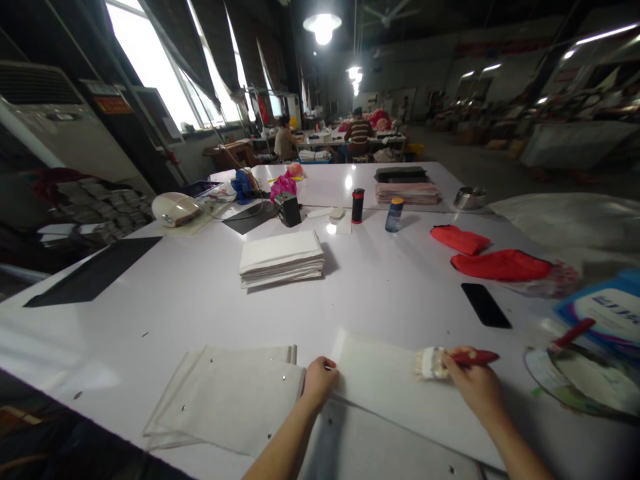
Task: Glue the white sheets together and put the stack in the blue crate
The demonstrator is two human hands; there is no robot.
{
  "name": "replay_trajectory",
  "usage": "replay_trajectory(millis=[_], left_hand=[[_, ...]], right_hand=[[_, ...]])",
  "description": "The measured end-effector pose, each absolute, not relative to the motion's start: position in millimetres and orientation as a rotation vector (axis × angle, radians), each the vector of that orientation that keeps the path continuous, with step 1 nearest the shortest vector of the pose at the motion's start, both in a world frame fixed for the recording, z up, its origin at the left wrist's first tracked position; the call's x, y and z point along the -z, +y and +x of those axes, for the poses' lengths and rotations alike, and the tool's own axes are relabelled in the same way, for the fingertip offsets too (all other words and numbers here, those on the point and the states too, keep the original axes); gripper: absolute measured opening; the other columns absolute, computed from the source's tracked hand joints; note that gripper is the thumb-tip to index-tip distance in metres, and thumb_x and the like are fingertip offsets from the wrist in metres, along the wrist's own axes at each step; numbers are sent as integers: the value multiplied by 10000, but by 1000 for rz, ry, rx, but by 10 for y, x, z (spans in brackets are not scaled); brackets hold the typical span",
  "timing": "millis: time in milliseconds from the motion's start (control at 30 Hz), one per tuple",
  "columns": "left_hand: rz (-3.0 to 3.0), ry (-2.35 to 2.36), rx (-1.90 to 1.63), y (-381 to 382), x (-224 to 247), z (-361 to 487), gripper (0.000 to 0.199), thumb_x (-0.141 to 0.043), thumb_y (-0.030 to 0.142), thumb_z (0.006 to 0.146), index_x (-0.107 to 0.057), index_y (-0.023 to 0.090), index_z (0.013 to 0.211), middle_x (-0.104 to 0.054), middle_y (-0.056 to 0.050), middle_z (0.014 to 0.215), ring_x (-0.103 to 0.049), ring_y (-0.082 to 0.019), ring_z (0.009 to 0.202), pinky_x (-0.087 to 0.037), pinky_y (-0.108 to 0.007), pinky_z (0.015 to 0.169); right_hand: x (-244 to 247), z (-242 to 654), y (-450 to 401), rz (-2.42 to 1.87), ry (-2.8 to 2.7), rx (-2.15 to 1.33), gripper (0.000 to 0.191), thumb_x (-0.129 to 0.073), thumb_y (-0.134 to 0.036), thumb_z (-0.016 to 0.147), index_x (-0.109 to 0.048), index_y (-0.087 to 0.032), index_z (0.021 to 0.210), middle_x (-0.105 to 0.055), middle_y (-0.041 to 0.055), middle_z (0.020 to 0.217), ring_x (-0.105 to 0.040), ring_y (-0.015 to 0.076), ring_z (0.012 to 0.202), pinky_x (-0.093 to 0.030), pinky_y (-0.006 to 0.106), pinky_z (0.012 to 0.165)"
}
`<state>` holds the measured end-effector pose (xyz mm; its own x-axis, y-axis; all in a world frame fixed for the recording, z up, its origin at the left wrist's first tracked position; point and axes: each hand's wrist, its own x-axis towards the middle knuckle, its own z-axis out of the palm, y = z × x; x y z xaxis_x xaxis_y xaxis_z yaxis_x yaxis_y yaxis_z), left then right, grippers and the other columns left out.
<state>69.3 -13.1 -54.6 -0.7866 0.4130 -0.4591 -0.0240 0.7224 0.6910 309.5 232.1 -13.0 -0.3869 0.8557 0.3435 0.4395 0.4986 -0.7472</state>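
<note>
The right hand (475, 388) pinches a brush (433, 364) over a sheet (377, 370). The left hand (319, 383) touches the sheet's edge, its grip unclear.

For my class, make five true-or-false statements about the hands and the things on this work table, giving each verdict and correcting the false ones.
1. The right hand holds a red-handled brush. True.
2. The left hand is holding the phone. False: the left hand is at the left end of the white sheet, and the phone lies on the table.
3. The brush's bristles are over the white sheet. True.
4. The blue bottle has a green cap. False: the blue bottle has a yellow-orange cap.
5. A black flask with red trim stands upright on the table. True.
</note>
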Motion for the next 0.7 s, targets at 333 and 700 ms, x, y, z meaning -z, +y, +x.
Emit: replay_trajectory(millis=[333, 700], left_hand=[[359, 2146, -944, -78, 251, 747, 56, -614, 198, 795, -601, 147, 813, -597, 19, 622, -566, -112, 489, -460, -215, 439], [369, 2177, -956, -122, 410, 781, 174, -514, 29, 702, -520, 182, 617, -476, 63, 443, -503, -109, 412, -390, -217, 430]], right_hand=[[-371, 3146, 1968, -921, -1762, -617, 308, -642, -505, 804, -566, -208, 828, -623, 60, 769, -610, 223, 732, -493, 355, 722], [117, 2738, 1563, -925, -1947, -1021, 357, -531, -572, 835, -562, -219, 795, -647, 10, 606, -618, 184, 521, -501, 280, 507]])
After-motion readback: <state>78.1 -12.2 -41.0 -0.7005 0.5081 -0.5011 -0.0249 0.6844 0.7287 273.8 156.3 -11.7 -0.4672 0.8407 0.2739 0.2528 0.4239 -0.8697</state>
